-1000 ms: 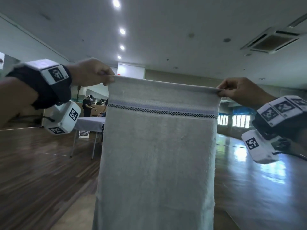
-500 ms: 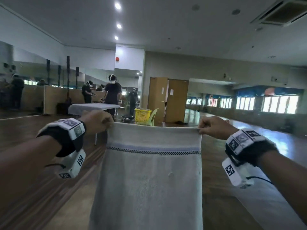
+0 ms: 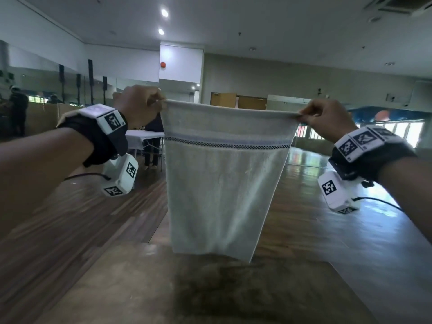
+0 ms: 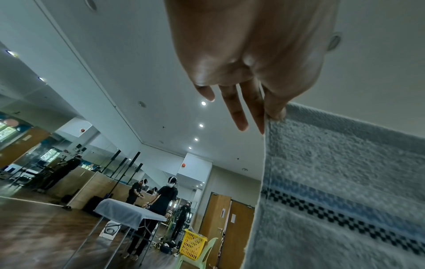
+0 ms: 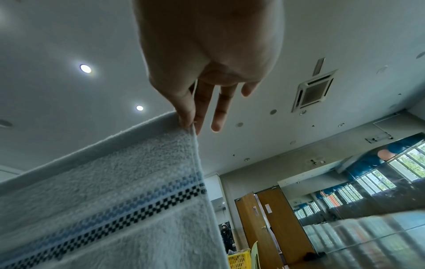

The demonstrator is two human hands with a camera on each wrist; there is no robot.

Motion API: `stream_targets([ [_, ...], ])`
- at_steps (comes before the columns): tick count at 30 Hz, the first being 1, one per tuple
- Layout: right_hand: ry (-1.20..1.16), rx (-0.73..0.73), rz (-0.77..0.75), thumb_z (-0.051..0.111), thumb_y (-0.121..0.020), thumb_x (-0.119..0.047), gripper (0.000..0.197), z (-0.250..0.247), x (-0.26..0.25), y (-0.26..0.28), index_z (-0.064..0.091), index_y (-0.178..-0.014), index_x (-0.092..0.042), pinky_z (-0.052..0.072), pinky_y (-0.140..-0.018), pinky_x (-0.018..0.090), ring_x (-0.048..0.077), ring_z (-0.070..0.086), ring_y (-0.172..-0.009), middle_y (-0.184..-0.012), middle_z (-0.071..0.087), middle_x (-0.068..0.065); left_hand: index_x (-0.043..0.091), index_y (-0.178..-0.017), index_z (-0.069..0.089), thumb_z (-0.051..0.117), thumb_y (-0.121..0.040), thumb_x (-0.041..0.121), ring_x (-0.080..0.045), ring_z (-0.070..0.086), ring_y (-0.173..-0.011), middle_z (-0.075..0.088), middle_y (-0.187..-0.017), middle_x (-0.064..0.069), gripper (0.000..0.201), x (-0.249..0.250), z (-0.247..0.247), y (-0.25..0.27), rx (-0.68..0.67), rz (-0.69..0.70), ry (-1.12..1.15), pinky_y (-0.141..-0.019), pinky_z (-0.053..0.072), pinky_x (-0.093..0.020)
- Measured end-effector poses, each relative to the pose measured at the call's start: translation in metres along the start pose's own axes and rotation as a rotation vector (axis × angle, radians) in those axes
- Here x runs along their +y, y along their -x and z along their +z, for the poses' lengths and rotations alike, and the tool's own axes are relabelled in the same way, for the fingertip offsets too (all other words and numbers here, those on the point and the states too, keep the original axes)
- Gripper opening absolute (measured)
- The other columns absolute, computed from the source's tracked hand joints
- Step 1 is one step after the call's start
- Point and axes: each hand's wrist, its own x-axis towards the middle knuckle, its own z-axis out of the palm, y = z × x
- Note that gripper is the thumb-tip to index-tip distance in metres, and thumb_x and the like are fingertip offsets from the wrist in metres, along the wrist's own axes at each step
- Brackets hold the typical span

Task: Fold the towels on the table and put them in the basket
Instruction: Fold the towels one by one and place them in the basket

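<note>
While left hand (image 3: 138, 106) and right hand (image 3: 327, 120) are pinching top corners, towel (image 3: 222, 183) is hanging taut above desk (image 3: 140, 288) (lower hem clear). Risk: thin fingertip grip slipping, corner dropping, fold going askew.

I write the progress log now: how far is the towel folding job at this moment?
Done: nothing visibly; no folded towel shows. In hand: the left hand and right hand each pinch a top corner of the towel, which hangs unfolded above the table. Left: fold it and put it in a basket; a yellow basket stands far away.
</note>
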Motion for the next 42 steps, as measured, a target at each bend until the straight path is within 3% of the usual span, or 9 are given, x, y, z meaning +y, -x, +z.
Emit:
stream_targets([
  [8,-0.062,-0.306,0.073,0.066,-0.081,-0.004,0.023,0.008,0.012,0.045,0.058,-0.070,-0.023,0.048,-0.093,0.049,0.031,0.062,-0.093,-0.088,0.066,0.011,0.016,-0.088,0.059,0.058,-0.089,0.022,-0.016,0.056,-0.072,0.064,-0.092,-0.011,0.006,-0.013,0.013,0.042,-0.424,0.006,0.007,-0.062,0.042,-0.026],
  [14,-0.079,-0.373,0.083,0.066,-0.081,-0.001,0.016,0.026,0.028,0.065,0.061,-0.074,-0.015,0.050,-0.082,0.038,0.025,0.061,-0.081,-0.089,0.066,0.018,0.014,-0.090,0.062,0.057,-0.090,0.025,-0.016,0.059,-0.077,0.066,-0.090,-0.005,0.012,-0.027,0.033,0.064,-0.525,-0.074,0.075,-0.067,0.048,-0.027],
  [17,-0.100,-0.396,0.108,0.065,-0.082,-0.001,0.015,0.039,0.037,0.070,0.061,-0.075,-0.014,0.048,-0.077,0.033,0.020,0.060,-0.072,-0.084,0.066,0.014,0.011,-0.091,0.062,0.056,-0.091,0.024,-0.011,0.052,-0.065,0.061,-0.079,-0.001,0.014,-0.032,0.044,0.072,-0.529,-0.080,0.081,-0.057,0.040,-0.021],
  [26,-0.157,-0.666,0.261,0.065,-0.080,0.005,0.018,0.126,0.109,0.175,0.063,-0.072,-0.011,0.047,-0.059,0.012,-0.002,0.059,-0.056,-0.070,0.065,0.002,0.032,-0.076,0.059,0.059,-0.088,0.035,-0.014,0.059,-0.071,0.064,-0.076,0.006,0.013,-0.081,0.130,0.202,-0.826,-0.154,0.076,-0.064,0.044,-0.027],
  [29,-0.154,-0.777,0.314,0.068,-0.078,0.003,0.019,0.164,0.140,0.225,0.064,-0.071,-0.015,0.048,-0.068,0.019,-0.002,0.062,-0.061,-0.072,0.069,-0.002,0.034,-0.072,0.056,0.052,-0.086,0.048,-0.014,0.060,-0.074,0.064,-0.078,0.006,0.021,-0.100,0.171,0.257,-0.905,-0.145,0.061,-0.067,0.047,-0.029],
  [32,-0.127,-0.809,0.373,0.071,-0.077,-0.007,0.017,0.198,0.171,0.265,0.065,-0.069,-0.020,0.050,-0.076,0.027,0.007,0.064,-0.071,-0.068,0.070,-0.009,0.033,-0.072,0.055,0.053,-0.090,0.038,-0.014,0.056,-0.077,0.062,-0.078,0.008,0.019,-0.110,0.206,0.292,-0.984,-0.173,0.047,-0.064,0.038,-0.023],
  [36,-0.094,-0.816,0.429,0.071,-0.075,-0.026,0.006,0.242,0.203,0.293,0.066,-0.075,-0.030,0.048,-0.086,0.049,0.013,0.065,-0.080,-0.075,0.070,-0.009,0.038,-0.071,0.051,0.044,-0.081,0.054,-0.016,0.058,-0.083,0.063,-0.082,0.011,0.021,-0.132,0.250,0.317,-0.978,-0.258,-0.053,-0.086,0.043,-0.040],
  [39,-0.074,-0.788,0.483,0.068,-0.077,-0.025,0.012,0.268,0.213,0.296,0.064,-0.072,-0.036,0.048,-0.086,0.046,0.013,0.063,-0.081,-0.077,0.069,-0.009,0.037,-0.077,0.056,0.040,-0.079,0.057,-0.015,0.058,-0.084,0.061,-0.080,0.013,0.026,-0.142,0.285,0.324,-0.899,-0.265,-0.059,-0.088,0.035,-0.036],
  [42,-0.049,-0.787,0.507,0.067,-0.079,-0.020,0.017,0.295,0.227,0.284,0.063,-0.070,-0.035,0.050,-0.085,0.041,0.018,0.064,-0.084,-0.080,0.069,-0.007,0.027,-0.094,0.065,0.051,-0.091,0.034,-0.021,0.057,-0.096,0.064,-0.093,0.004,0.015,-0.148,0.311,0.310,-0.837,-0.263,-0.138,-0.081,0.027,-0.032],
])
